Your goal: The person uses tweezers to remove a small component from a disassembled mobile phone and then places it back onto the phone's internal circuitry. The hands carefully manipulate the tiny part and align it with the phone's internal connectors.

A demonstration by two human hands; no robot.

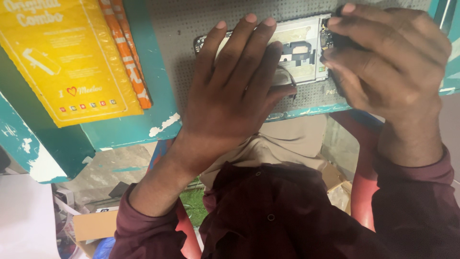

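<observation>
Currently, far left: a yellow padded mailer (72,57) is laid flat on the teal desk (158,122), with an orange-and-white strip (128,52) tucked along its right edge. Paint on the desk edge is chipped white in spots. Right of that, a grey perforated mat (177,29) is spread over the desk top. An opened smartphone (302,48), back cover off and internals exposed, is laid lengthwise on the mat, near the desk's front edge. The left hand (230,100) is pressed flat on the phone's left half, fingers spread and extended, nothing gripped; a thin dark cable (287,79) is seen just beside the thumb. The right hand (388,62) is curled over the phone's right end, fingertips closed on a small dark part (338,41) there; what that part is cannot be told. Maroon sleeves are worn on both arms. Below the desk, a red chair (362,187) and cardboard boxes (93,225) are visible on the floor.
</observation>
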